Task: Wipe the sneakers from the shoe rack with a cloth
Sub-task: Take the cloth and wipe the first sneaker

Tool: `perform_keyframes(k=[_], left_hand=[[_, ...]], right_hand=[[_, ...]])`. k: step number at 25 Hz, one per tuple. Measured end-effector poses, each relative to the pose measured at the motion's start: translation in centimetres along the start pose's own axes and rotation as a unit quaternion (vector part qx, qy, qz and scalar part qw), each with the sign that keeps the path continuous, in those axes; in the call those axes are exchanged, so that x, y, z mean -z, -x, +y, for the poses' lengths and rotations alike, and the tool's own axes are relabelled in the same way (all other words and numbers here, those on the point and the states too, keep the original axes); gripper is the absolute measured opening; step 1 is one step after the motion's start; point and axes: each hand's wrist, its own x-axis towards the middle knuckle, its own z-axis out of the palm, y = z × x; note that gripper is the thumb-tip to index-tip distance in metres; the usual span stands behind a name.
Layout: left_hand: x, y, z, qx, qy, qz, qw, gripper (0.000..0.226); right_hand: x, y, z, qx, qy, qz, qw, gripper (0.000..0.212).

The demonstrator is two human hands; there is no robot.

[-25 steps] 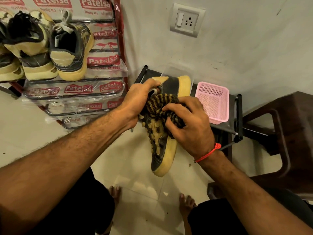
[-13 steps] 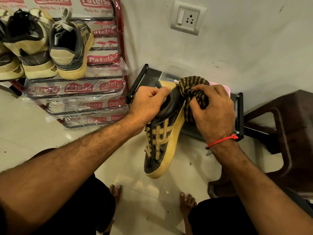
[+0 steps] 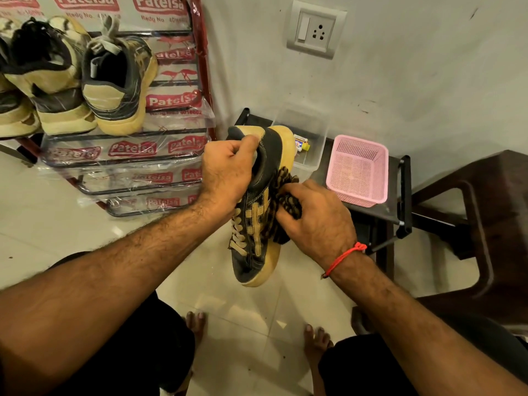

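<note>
Nearest, toe of sneaker [image 3: 258,224] hanging low over the floor, long axis running up and away to the heel. Left hand [image 3: 228,170] clenched round the heel collar, thumb hooked inside. Right hand [image 3: 317,221] bunching the cloth [image 3: 287,195] against the sneaker's right flank at mid-length (so the right hand sits nearer the toe). Free air below and left; right beyond, basket [image 3: 358,170] near; farther left, rack [image 3: 128,161] with other pairs.

The right hand [image 3: 317,221] hides much of the cloth [image 3: 285,201]; leftmost rack sneakers [image 3: 11,110] are cut off.
</note>
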Motion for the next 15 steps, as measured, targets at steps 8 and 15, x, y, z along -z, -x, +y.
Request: perform_keyframes(k=[8, 15], left_hand=[[0.2, -0.3, -0.4, 0.015, 0.009, -0.017, 1.0, 0.047], [0.3, -0.7, -0.5, 0.028, 0.008, -0.036, 0.999, 0.042]], right_hand=[[1.5, -0.2, 0.2, 0.012, -0.131, -0.02, 0.991, 0.052], [1.2, 0.1, 0.1, 0.019, -0.134, -0.04, 0.99, 0.046]])
